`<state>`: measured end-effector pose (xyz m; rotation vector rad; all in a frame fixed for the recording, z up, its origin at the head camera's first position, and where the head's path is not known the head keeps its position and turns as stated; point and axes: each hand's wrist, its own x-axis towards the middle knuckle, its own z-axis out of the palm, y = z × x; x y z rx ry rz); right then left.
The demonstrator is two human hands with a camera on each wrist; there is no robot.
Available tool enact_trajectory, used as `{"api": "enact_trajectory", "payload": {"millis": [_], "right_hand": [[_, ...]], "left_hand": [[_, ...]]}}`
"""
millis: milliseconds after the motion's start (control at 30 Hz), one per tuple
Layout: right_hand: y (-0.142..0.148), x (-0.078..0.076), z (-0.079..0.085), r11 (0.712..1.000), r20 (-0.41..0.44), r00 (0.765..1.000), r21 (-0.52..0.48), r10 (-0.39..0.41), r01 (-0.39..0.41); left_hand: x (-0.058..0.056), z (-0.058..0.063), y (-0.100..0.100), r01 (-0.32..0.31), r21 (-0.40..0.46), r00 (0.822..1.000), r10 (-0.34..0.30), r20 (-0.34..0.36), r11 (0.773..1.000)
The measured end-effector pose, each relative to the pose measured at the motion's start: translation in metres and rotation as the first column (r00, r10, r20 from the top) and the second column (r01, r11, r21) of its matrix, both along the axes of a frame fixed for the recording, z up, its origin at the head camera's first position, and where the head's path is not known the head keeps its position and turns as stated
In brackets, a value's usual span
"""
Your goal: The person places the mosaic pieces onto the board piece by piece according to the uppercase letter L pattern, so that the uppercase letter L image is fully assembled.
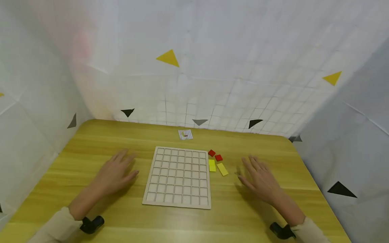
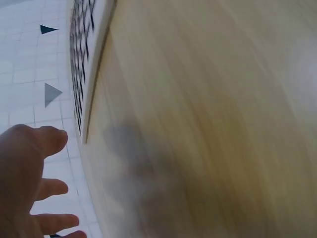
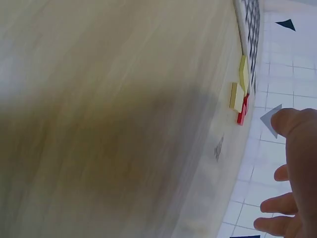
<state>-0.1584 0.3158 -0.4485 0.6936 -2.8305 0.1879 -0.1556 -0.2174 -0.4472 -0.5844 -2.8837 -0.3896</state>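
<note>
My left hand is to the left of a pale gridded board, fingers spread and holding nothing. On the other side, my right hand is likewise spread with nothing in it. Between the board and the right hand lie two yellow rectangular tiles, one yellow tile against the board's edge and another yellow tile angled beside it. Just behind them are two small red square tiles, a red tile and a second red tile. The left wrist view shows the left fingers apart from the board.
A small printed card with a grid pattern lies behind the board. The wooden table ends at a white sheet wall marked with yellow, black and grey triangles. White sheets also hang on both sides.
</note>
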Motion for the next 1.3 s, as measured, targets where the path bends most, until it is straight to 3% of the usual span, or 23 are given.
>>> {"api": "enact_trajectory", "payload": {"millis": [167, 400, 600, 800, 1100, 1300], "right_hand": [[-0.008, -0.004, -0.002, 0.993, -0.046, 0.998, -0.113, 0.038, -0.043], [-0.019, 0.001, -0.009, 0.967, -0.081, 0.997, -0.255, -0.004, -0.017], [-0.03, 0.0, -0.014, 0.971, -0.071, 0.997, -0.238, -0.03, 0.013], [-0.043, -0.004, -0.016, 0.975, -0.057, 0.998, -0.222, -0.023, 0.01], [-0.057, -0.007, -0.022, 0.935, 0.048, 0.997, -0.348, -0.052, 0.066], [-0.065, -0.008, -0.023, 0.918, 0.095, 0.991, -0.378, -0.092, 0.121]], "left_hand": [[0.001, 0.002, 0.013, -0.04, 0.124, 0.998, 0.035, 0.047, 0.991], [-0.009, -0.001, 0.033, -0.101, 0.276, 0.986, 0.06, 0.153, 0.956], [-0.01, -0.001, 0.044, -0.114, 0.357, 0.973, 0.032, 0.229, 0.927], [-0.009, -0.004, 0.051, -0.18, 0.428, 0.943, 0.032, 0.33, 0.886], [-0.004, -0.008, 0.057, -0.206, 0.448, 0.933, 0.038, 0.357, 0.87], [-0.002, -0.01, 0.061, -0.188, 0.459, 0.942, 0.028, 0.334, 0.868]]}}
